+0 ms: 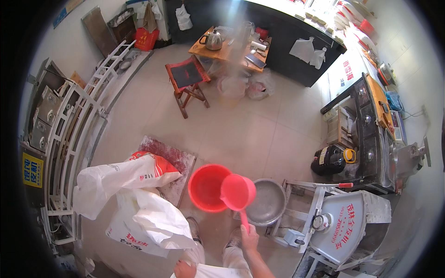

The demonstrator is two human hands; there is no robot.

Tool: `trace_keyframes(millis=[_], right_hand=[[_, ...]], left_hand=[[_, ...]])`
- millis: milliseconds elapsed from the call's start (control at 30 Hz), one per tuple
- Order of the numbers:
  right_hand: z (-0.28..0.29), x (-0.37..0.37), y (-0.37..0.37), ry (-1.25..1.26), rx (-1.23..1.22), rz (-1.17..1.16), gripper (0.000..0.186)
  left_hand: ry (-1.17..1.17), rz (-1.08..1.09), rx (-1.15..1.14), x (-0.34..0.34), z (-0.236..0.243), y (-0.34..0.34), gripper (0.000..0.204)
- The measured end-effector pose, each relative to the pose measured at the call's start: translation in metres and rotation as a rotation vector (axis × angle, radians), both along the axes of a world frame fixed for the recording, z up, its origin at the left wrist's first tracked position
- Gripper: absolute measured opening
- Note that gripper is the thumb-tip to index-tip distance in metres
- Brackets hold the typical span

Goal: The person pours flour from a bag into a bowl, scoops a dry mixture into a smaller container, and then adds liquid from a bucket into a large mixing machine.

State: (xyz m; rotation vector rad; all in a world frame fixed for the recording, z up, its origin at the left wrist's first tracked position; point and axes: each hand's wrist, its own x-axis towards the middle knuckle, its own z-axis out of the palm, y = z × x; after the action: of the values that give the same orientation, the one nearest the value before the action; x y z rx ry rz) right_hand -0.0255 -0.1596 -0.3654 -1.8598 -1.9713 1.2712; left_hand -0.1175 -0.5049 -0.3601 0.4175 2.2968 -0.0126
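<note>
And here's the dipper (238,192), overlapping the red basin (193,197) and metal bowl (270,200) in this view, its handle (244,217) wrapped in the right hand's (250,238) grip. A steady wrist and level cup should serve best. Left hand (185,269) low by the trousers (194,255), its grip impossible to tell! Further left, a white sack (160,222) slumps.

A pink, round-bowled dipper (238,191) points away from the person, its handle (244,217) in the right grip (250,237).
</note>
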Motion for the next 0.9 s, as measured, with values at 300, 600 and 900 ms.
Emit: trace_keyframes(millis=[300,600,900], right_hand=[[-0.048,-0.073,0.002,-0.1,-0.086,0.387,0.056],[-0.132,-0.157,0.019,-0.32,-0.129,0.526,0.052],[-0.154,-0.212,0.031,-0.476,-0.18,0.522,0.043]], left_hand=[[0.062,0.165,-0.13,0.005,-0.02,-0.008,0.065],[-0.028,0.179,-0.203,-0.015,-0.007,0.001,0.061],[-0.043,0.19,-0.227,-0.018,-0.013,0.002,0.054]])
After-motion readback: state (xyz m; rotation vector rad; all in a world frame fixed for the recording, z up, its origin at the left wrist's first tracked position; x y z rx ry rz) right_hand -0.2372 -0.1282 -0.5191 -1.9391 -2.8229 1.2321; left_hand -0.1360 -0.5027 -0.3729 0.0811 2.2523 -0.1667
